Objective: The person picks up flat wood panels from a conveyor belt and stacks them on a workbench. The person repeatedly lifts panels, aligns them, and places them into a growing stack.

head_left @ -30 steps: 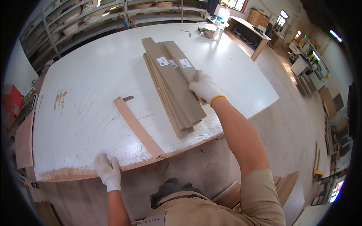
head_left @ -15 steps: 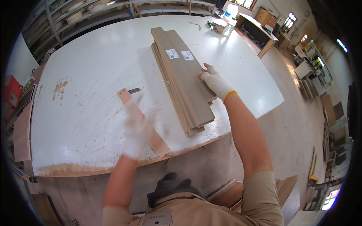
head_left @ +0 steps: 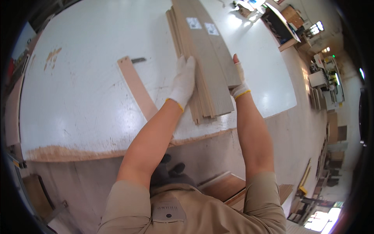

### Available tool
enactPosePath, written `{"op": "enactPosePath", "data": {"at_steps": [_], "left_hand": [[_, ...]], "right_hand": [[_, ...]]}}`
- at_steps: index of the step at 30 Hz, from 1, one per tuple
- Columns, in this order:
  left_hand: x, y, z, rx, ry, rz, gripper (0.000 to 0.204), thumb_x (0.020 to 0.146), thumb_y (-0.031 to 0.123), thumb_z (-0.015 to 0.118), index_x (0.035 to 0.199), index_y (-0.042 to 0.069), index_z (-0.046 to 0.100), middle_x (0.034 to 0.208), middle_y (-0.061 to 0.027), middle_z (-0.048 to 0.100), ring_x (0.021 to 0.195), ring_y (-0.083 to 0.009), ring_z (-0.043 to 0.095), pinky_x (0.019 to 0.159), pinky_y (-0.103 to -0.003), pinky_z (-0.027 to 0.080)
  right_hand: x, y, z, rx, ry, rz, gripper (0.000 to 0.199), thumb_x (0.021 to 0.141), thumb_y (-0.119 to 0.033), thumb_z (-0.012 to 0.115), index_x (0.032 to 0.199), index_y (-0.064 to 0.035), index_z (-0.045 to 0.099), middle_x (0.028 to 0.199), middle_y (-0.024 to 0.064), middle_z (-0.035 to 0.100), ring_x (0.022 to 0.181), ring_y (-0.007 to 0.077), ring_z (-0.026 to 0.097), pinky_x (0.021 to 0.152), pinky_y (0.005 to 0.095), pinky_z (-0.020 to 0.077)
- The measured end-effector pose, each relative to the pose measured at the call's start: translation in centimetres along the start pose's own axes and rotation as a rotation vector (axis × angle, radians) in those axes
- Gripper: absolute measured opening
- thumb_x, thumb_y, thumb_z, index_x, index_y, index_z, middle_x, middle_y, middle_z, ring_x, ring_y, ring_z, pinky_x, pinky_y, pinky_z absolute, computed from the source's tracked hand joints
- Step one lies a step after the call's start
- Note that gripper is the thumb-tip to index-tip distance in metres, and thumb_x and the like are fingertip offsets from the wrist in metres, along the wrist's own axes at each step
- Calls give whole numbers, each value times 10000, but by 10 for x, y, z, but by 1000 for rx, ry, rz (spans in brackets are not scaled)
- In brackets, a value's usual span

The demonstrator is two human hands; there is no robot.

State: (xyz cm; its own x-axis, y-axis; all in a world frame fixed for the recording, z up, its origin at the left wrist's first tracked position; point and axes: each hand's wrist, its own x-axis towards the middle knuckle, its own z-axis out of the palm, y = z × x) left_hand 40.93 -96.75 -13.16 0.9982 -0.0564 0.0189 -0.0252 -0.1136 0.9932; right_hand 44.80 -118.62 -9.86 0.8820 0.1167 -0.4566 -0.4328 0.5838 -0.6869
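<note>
A stack of long, narrow grey-brown boards [head_left: 212, 82] lies lengthwise on the white worktable [head_left: 89, 101], two white labels on its upper faces. Along its left side rests my left hand [head_left: 183, 80] in a white glove, fingers stretched forward against the board edges. My right hand [head_left: 240, 84], also gloved with bare fingertips showing, is at the right edge near the close end. Its thumb points up; the boards hide its other fingers. To the left lies a pinkish flat strip [head_left: 136, 87] with small holes at its far end, partly behind my left forearm. A small dark flat piece [head_left: 138, 60] lies beside it.
The table's worn front edge [head_left: 66, 153] runs just before me. A clear bottle and other items [head_left: 249, 9] stand in glare at the far right. Below the table, boards [head_left: 226, 187] lean near my right side. A bench [head_left: 282, 29] stands beyond.
My left hand has moved right, from over the pinkish strip to the stack's left side. My right hand has slid nearer along the right edge. The view has tilted down.
</note>
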Motion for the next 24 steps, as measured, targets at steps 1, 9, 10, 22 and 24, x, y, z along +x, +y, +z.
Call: {"op": "enactPosePath", "data": {"at_steps": [1,9,10,22,24], "left_hand": [[-1,-7,1,25,60,63,565,1169,333,342,1609,-20,368,1728,-285,302,1587,-456,316,1313,-422,278],[0,-10,-3,63,54,115,552,1153,340,430,1596,11,433,1662,-293,409,1553,-439,388,1268,-441,362],[-4,-4,-12,-45,65,99,570,1147,371,453,1591,14,458,1633,-292,452,1540,-430,415,1257,-441,377],[-152,-28,-259,859,535,-148,640,1057,552,539,1481,83,635,1459,-112,681,1342,-312,639,1163,-439,472],[-168,-38,-267,830,569,-172,605,1045,520,546,1438,73,657,1446,-121,672,1325,-319,635,1150,-439,475]], "right_hand": [[1,3,2,-51,-86,1,801,1082,-690,480,1555,-44,526,1450,176,674,1273,368,693,1081,529,569],[-6,14,13,-183,80,-85,753,1091,-690,442,1534,-90,541,1458,165,649,1284,356,659,1066,497,569],[-8,17,9,-197,133,-101,747,1093,-691,433,1524,-92,549,1454,160,647,1280,351,654,1066,483,565],[-234,188,-17,-1855,-142,-409,748,941,-183,724,1607,30,458,887,86,739,793,266,736,761,460,591],[-225,201,9,-1929,-113,-402,859,914,-188,733,1657,34,364,853,99,746,750,315,744,716,492,592]]}}
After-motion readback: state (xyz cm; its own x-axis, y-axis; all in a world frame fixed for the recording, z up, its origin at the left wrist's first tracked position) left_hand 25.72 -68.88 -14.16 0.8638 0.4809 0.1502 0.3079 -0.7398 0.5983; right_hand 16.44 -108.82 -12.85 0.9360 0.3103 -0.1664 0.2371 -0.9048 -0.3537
